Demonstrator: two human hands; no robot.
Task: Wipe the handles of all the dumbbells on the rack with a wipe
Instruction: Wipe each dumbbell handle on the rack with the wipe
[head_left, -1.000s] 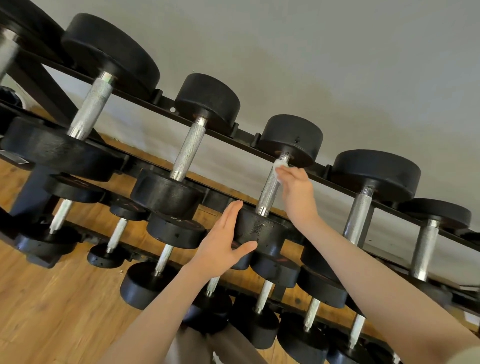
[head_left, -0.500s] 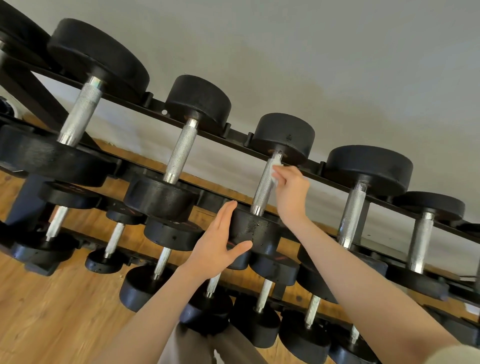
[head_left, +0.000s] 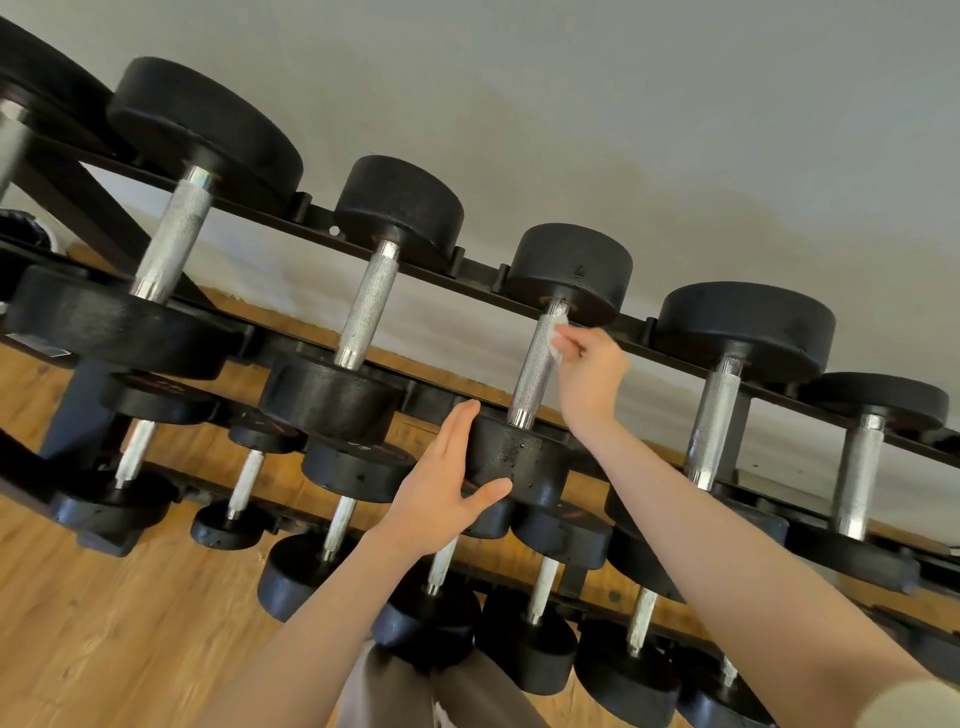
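Observation:
A black rack (head_left: 426, 273) holds rows of black dumbbells with knurled silver handles. My right hand (head_left: 589, 376) pinches a small white wipe (head_left: 557, 338) against the upper part of the handle (head_left: 537, 364) of the third top-row dumbbell. My left hand (head_left: 441, 493) lies with straight fingers against the side of that dumbbell's near head (head_left: 519, 460), the thumb under it. Other top-row handles stand to the left (head_left: 366, 306) and to the right (head_left: 714, 421).
Lower tiers carry several smaller dumbbells (head_left: 332, 530). A grey wall (head_left: 623, 104) rises behind the rack. Wooden floor (head_left: 104, 623) spreads at the lower left. My legs (head_left: 415, 691) show at the bottom edge.
My right hand with the wipe has stayed near the top of the same handle, shifting slightly. My left hand keeps resting on the near head. The view has drifted a little.

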